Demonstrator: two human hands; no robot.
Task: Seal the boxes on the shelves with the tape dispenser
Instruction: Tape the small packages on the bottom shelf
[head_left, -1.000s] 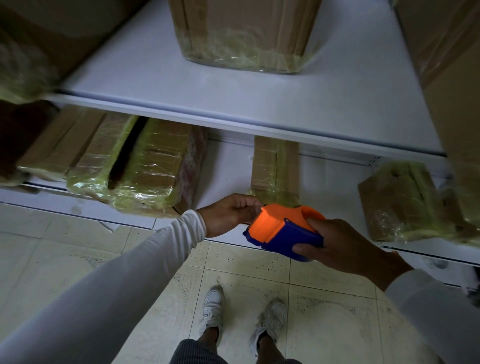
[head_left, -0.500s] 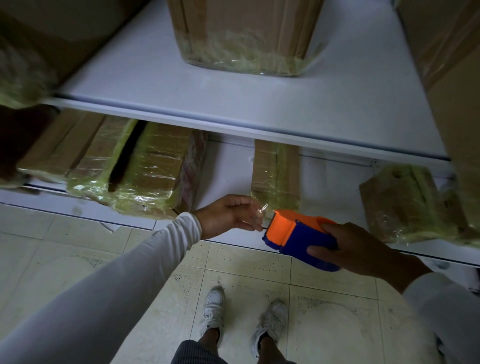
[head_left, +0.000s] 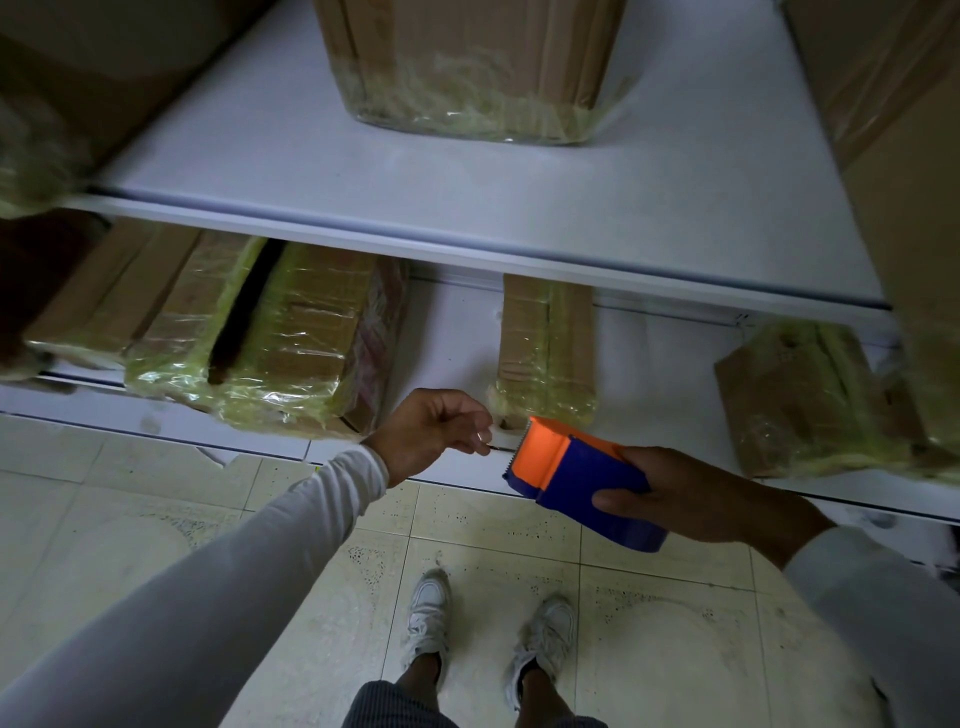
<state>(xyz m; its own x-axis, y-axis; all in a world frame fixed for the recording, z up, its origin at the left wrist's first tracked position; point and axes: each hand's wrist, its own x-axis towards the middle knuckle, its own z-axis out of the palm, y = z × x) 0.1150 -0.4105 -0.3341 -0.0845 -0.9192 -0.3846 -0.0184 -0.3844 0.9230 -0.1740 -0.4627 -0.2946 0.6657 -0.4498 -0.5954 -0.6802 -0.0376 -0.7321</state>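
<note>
Change since half a second ago: the orange-and-blue plastic tape dispenser (head_left: 576, 475) has drawn rightward, away from the left hand (head_left: 434, 434), widening the gap between them.

Right hand (head_left: 691, 499): fingers wrapped round the dispenser's blue body, toothed orange end facing the left hand.

Left hand: fingertips pinched together just beside the dispenser's teeth; the clear tape between them is too faint to confirm.

Narrow cardboard box wrapped in yellowish film (head_left: 545, 353): on the lower white shelf (head_left: 452, 332), directly behind the dispenser, its front corner at the shelf edge.

Wide film-wrapped cardboard box (head_left: 280, 332): left of the dispenser, overhanging the shelf edge.

Small wrapped box (head_left: 800, 395): right of the dispenser, partly cut off by a large carton.

Open shelf lies either side of the narrow box.
</note>
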